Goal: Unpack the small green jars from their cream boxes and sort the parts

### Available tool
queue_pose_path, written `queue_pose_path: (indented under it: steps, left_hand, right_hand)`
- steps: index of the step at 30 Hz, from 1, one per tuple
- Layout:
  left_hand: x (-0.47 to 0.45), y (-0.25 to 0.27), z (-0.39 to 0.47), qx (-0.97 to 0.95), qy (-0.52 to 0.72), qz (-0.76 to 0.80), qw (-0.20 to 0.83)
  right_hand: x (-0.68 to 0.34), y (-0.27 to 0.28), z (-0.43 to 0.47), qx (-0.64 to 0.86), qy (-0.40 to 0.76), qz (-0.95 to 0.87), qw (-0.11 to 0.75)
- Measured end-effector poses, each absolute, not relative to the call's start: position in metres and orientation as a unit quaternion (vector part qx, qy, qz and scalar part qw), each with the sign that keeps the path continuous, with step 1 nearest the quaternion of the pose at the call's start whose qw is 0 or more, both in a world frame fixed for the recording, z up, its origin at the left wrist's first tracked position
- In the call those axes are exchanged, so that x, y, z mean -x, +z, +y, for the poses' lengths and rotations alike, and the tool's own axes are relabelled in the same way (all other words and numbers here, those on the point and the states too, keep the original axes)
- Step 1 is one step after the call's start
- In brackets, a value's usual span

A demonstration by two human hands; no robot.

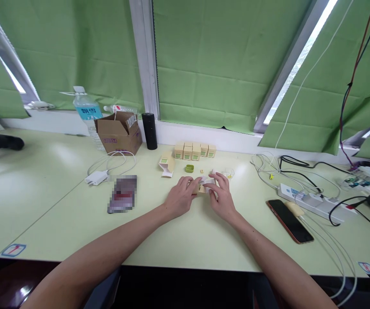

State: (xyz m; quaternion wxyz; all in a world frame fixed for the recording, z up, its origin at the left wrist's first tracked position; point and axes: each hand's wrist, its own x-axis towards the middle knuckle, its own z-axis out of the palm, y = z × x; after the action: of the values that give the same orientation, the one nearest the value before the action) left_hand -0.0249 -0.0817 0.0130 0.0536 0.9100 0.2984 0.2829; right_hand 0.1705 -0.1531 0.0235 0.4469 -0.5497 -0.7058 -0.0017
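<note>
Between my two hands is a small beige cardboard box point(203, 189), its white inner flaps standing open. My left hand point(181, 196) is closed around the box's left side, which its fingers partly cover. My right hand point(222, 200) has its fingertips on the white flap at the right. Just beyond the hands sit a small olive-green tray point(189, 168), a tiny yellowish piece point(201, 171) and a clear plastic dish point(229, 173). Another small box point(167, 163) lies to the left with its white flap out. What the held box contains is too small to make out.
Several small beige boxes point(188, 152) stand in a row near the wall. Behind left are a brown carton point(120, 134), a black cylinder point(149, 131) and a water bottle point(88, 112). A phone point(289, 221) and a power strip point(313, 201) with tangled cables lie right.
</note>
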Motion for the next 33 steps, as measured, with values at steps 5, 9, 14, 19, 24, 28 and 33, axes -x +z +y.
queue_pose_path:
  steps: [5,9,14,19,24,28,33]
  left_hand:
    - [0.025,0.012,-0.085,-0.913,0.294,0.277,0.054]
    - [0.026,0.011,-0.086,-0.917,0.303,0.257,0.049]
    - [0.027,0.01,-0.084,-0.92,0.303,0.246,0.036]
    - [0.025,0.004,-0.085,-0.929,0.289,0.231,-0.007]
    - [0.022,0.006,-0.087,-0.929,0.283,0.237,-0.02]
    - [0.026,0.014,-0.082,-0.91,0.297,0.288,-0.014]
    - [0.032,0.018,-0.072,-0.871,0.336,0.358,0.037]
  right_hand:
    - [-0.171,0.027,-0.154,0.547,0.017,-0.693,0.47]
    - [-0.169,0.025,-0.153,0.563,0.033,-0.687,0.458]
    - [-0.168,0.016,-0.148,0.598,0.058,-0.654,0.46]
    - [-0.171,0.007,-0.143,0.605,0.122,-0.63,0.471]
    - [-0.172,0.009,-0.139,0.597,0.188,-0.59,0.51]
    - [-0.177,0.015,-0.137,0.532,0.282,-0.503,0.62]
    - [-0.188,0.02,-0.134,0.526,0.348,-0.388,0.672]
